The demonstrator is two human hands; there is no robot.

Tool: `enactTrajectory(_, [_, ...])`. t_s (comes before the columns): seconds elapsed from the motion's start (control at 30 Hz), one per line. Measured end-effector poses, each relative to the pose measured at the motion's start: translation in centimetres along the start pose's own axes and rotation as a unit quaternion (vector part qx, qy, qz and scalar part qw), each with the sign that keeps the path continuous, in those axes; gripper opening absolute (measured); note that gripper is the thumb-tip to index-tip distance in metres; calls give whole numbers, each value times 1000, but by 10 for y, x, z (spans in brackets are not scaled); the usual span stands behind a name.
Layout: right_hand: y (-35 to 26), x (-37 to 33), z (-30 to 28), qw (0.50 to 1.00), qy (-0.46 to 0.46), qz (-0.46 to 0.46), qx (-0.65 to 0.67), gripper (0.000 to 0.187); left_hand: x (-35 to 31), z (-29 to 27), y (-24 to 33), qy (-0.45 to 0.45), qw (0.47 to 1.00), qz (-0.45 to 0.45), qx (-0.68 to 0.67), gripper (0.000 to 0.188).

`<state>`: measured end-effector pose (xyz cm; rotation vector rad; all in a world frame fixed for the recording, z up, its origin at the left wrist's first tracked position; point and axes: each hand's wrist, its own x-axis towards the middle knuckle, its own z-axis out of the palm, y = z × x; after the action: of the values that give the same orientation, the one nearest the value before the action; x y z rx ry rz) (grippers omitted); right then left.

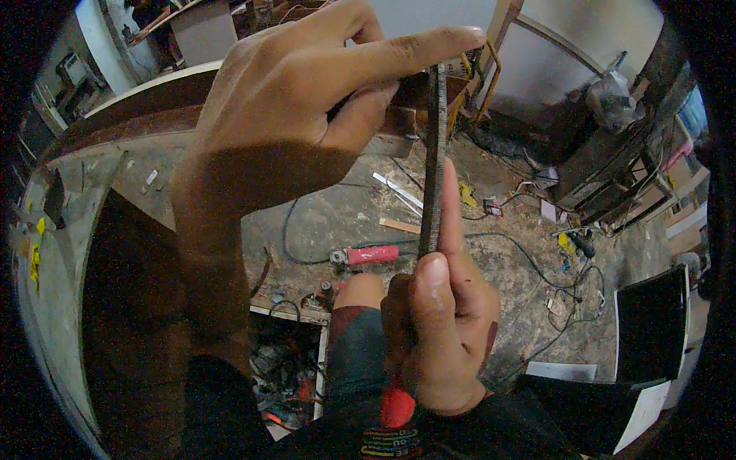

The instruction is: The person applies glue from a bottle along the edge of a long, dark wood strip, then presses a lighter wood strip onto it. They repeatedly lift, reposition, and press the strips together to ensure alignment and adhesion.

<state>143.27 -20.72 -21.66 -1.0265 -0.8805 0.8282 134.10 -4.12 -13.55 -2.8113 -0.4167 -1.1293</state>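
Note:
Upright before me stands a narrow dark strip (435,169) with fine crosswise ridges along its edge, which looks like a flat file seen edge-on. My right hand (448,330) grips its lower end, thumb on the near side and index finger stretched up along it. At the upper end, my left hand (307,100) is closed, its index finger lying across the top and its thumb below. The left fingers partly hide how they meet the strip. Beyond the strip, on the floor, lies a red angle grinder (372,254) with a cable.
A dark open box (326,360) of tools and cables stands by my knee. A long curved wooden edge (130,123) runs across the far left. Cables and scraps litter the floor (529,261). Dark panels (652,322) stand at right. Another person (153,23) is at the far left.

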Motion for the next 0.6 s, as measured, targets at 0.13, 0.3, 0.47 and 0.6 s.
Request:
enactTrajectory(0.13, [-1, 2, 0, 1000, -2, 0, 16, 75, 1, 0, 0, -4, 1000, 8, 11, 62])
enactTrajectory(0.3, [-2, 3, 0, 1000, -6, -1, 21, 74, 1, -1, -1, -12, 1000, 11, 19, 61])
enactTrajectory(0.47, [-6, 1, 5, 996, 9, 7, 83, 73, 2, -1, 0, -22, 999, 11, 25, 60])
enactTrajectory(0.6, [-15, 1, 5, 999, -4, 22, 35, 68, 3, 1, -1, -31, 999, 11, 33, 60])
